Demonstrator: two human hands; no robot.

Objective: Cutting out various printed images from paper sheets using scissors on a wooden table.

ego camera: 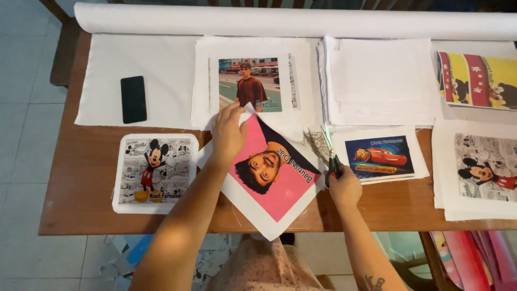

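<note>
Printed sheet: a thin white fabric or paper sheet with a pink portrait print (272,175) lies turned diagonally on the tabletop (75,205), its lower corner hanging past the front edge.
Left hand: the left hand (229,134) rests on the sheet's upper corner, fingers (232,110) pressed together and pinching that corner up off the pile behind.
Right hand: the right hand (344,186) is closed around the handles of a pair of scissors (328,151), blades open and pointing away at the sheet's right edge.
Handling: the sheet looks light, limp and easy to crease; it probably slides readily on the wood, so holding it flat near the cut line, with a pinch at a corner, seems the safest grip.
Around it: a cartoon mouse print (155,172) to the left, a red car print (379,156) to the right, a black phone (133,99) on white cloth, and a white fabric roll (296,22) along the back.
</note>
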